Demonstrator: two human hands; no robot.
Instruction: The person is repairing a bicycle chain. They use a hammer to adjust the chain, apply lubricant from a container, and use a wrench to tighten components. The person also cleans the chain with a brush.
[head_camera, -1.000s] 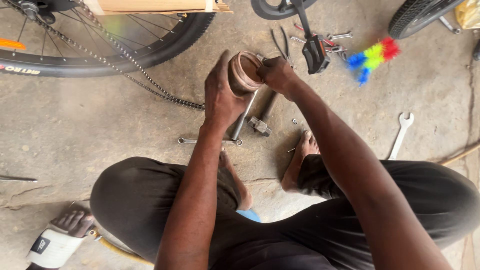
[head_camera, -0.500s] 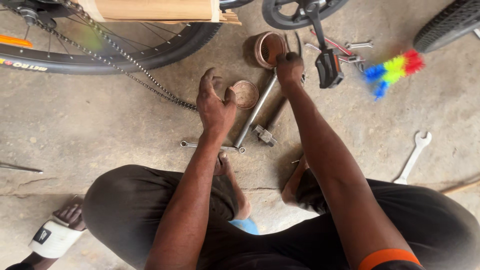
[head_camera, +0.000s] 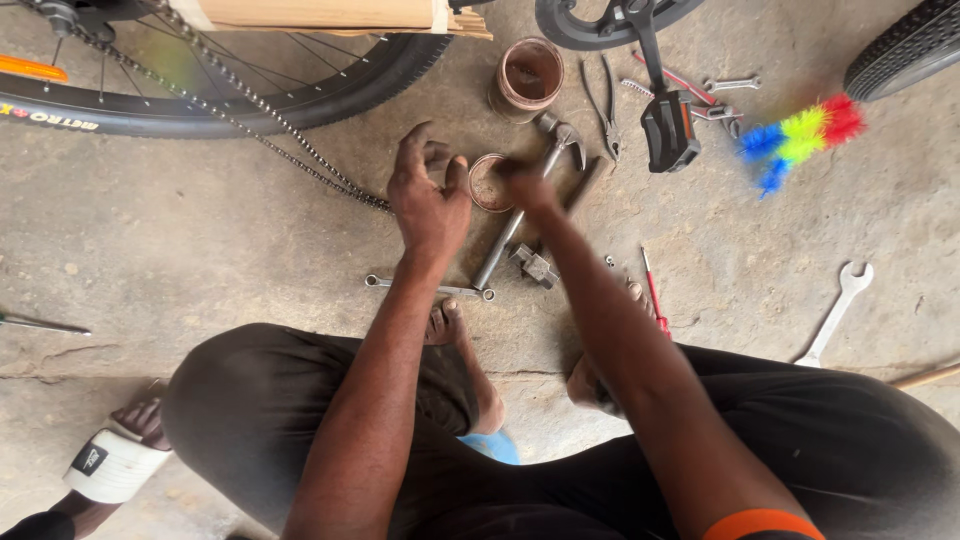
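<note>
Left hand (head_camera: 428, 200) spread beside a small round lid (head_camera: 489, 183) lying flat, open side up; blurred right hand (head_camera: 528, 186) touches it, grip unclear.

Floor: bare grey concrete floor (head_camera: 200, 230), cracked at 8 o'clock.
12 o'clock: open round rusty tin (head_camera: 527, 78), grey pliers (head_camera: 606, 118).
Centre: small round tin lid (head_camera: 487, 182), long steel bar (head_camera: 515, 222).
3 o'clock: silver open-ended spanner (head_camera: 835, 313).
1 o'clock: rainbow-coloured feather duster (head_camera: 800, 135).
</note>
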